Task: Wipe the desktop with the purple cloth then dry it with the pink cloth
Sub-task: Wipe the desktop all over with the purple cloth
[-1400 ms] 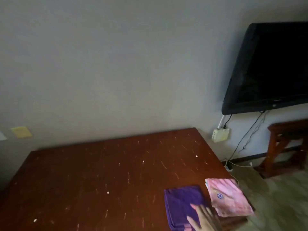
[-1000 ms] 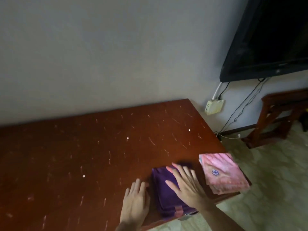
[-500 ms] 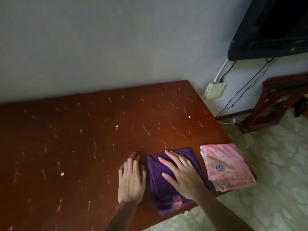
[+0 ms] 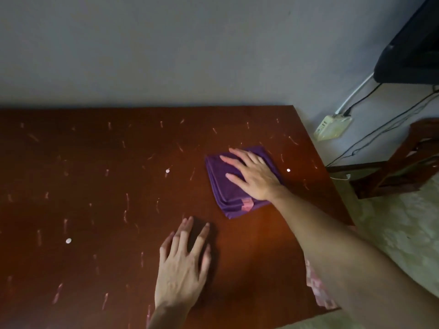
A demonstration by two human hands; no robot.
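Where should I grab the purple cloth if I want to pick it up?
Probably pinch the purple cloth at its near corner, coming from the front: it lies flat and folded, its layered edges show there, and the right hand covers the far part. That grip should catch all layers.

Home living room — wall-mounted television (image 4: 413, 43), wooden desk (image 4: 95, 186), power strip (image 4: 332, 128), wooden stool (image 4: 401, 169)

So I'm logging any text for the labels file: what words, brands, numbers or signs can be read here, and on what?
None can be read.
purple cloth: a pink tag at its near edge, too blurred to show any text.
wall charger: no legible marking.
pink cloth: mostly hidden behind the right forearm, nothing readable.
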